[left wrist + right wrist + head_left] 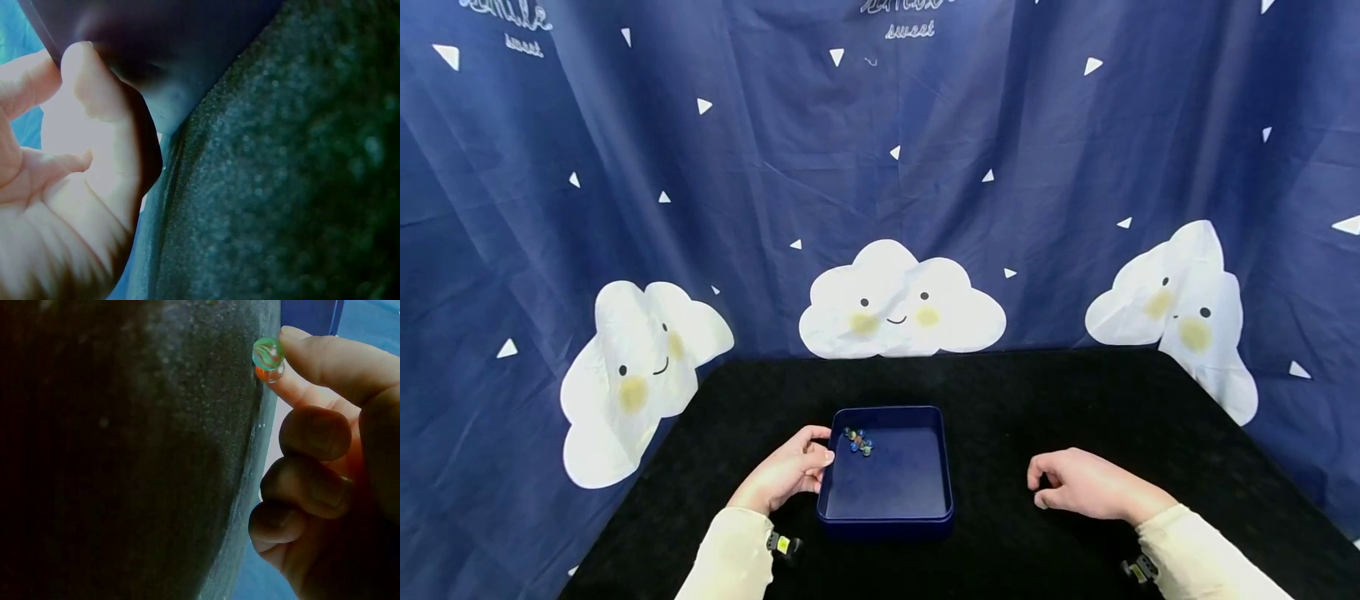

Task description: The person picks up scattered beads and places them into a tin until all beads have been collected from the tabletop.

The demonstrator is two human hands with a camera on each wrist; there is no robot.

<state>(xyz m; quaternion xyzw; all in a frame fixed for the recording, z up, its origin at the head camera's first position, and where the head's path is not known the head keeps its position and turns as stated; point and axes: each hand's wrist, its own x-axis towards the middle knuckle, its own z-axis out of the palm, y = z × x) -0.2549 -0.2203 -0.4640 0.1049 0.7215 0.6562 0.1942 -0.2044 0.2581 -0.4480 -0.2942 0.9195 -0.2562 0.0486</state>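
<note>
A shallow dark blue tray (891,487) with rounded corners rests on the black cloth. Several glass marbles (859,442) lie together at its far left corner. On the tray's left side, my left hand (786,471) grips the wall, the thumb tip at the rim; the left wrist view has this hand (69,162) against the wall's outer face. Well to the right of the tray is my right hand (1086,483). Seen from the right wrist, its thumb and index finger pinch a green swirled marble (268,354) and an orange-and-clear marble (272,372). In the head view these two are hidden.
Black cloth (985,392) covers the table. Behind it hangs a dark blue curtain (865,183) printed with white clouds and triangles. A small camera is strapped at each wrist, one on the left (786,546) and one on the right (1138,571).
</note>
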